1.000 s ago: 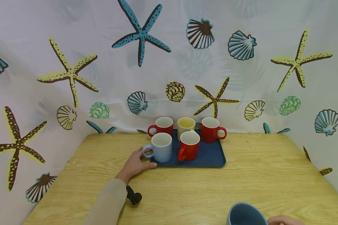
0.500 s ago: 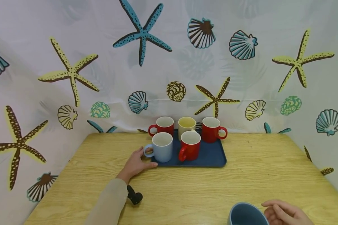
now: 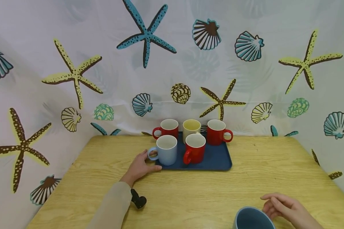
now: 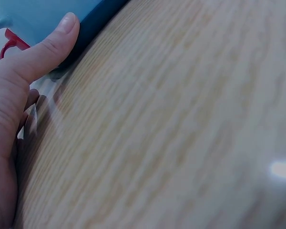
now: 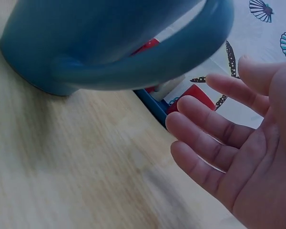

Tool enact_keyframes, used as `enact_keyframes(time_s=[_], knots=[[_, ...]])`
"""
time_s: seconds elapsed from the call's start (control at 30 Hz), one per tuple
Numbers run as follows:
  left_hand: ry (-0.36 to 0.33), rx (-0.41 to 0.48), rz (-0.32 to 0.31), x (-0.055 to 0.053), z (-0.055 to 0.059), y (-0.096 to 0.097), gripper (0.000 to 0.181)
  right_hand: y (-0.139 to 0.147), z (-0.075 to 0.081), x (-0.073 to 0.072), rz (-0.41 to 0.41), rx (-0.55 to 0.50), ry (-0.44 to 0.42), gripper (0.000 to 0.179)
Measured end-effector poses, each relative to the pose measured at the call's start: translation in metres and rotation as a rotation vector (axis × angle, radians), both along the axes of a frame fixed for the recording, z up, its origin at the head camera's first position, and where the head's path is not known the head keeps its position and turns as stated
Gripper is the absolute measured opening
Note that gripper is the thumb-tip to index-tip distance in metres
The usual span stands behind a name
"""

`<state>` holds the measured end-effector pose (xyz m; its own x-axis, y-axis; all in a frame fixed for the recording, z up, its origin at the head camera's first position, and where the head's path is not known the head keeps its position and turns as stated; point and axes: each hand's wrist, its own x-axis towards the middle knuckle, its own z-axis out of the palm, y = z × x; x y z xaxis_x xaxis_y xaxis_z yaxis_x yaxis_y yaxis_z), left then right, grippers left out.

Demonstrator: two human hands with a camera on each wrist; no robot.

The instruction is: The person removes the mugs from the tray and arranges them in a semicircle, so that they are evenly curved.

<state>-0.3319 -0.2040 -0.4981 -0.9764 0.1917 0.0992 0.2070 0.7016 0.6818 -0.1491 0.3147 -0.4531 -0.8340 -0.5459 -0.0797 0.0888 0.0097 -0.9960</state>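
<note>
In the head view my left hand point(image 3: 140, 165) holds the left front corner of a dark blue tray point(image 3: 218, 159). In the left wrist view its thumb point(image 4: 52, 45) lies along the tray's front edge, with the other fingers partly hidden at the side. Just above that hand, a light blue mug point(image 3: 167, 152) stands on the tray, handle to the left. My right hand point(image 3: 286, 208) hovers with loosely bent fingers beside a grey-blue mug point(image 3: 253, 219) at the near edge. The right wrist view shows this mug's handle point(image 5: 133, 71) apart from the fingertips, and the palm holds nothing.
Also on the tray are a red mug point(image 3: 195, 151) in front, and red point(image 3: 169, 128), cream point(image 3: 191, 128) and red point(image 3: 216, 135) mugs behind. The wooden table point(image 3: 189, 194) ends at a shell-and-starfish patterned curtain point(image 3: 160, 79).
My right hand has come further into the head view, moving forward off the grey-blue mug's handle side. The left hand, the tray and the mugs have stayed in place.
</note>
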Motion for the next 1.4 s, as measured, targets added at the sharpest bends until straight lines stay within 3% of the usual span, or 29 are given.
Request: enact_keyframes(time_s=[0.3, 0.5, 0.67, 0.93, 1.17, 1.4], knots=[[-0.004, -0.012, 0.014, 0.000, -0.003, 0.000, 0.075, -0.004, 0.005, -0.019, -0.009, 0.039, 0.095, 0.035], [-0.004, -0.015, 0.020, -0.001, -0.001, 0.000, 0.074, -0.007, 0.010, -0.033, -0.070, 0.131, 0.113, 0.035], [-0.004, -0.014, 0.015, -0.001, -0.003, -0.001, 0.075, -0.007, 0.007, -0.044, -0.072, 0.112, 0.140, 0.034], [-0.001, -0.015, 0.022, 0.000, -0.002, 0.001, 0.076, -0.011, 0.006, -0.063, -0.149, 0.193, 0.095, 0.044], [-0.007, -0.010, 0.018, 0.000, -0.002, 0.002, 0.075, -0.015, 0.009, -0.080, -0.145, 0.226, 0.122, 0.047], [0.000, -0.009, 0.022, 0.001, -0.002, 0.002, 0.074, -0.024, 0.013, -0.094, -0.193, 0.261, 0.110, 0.055]])
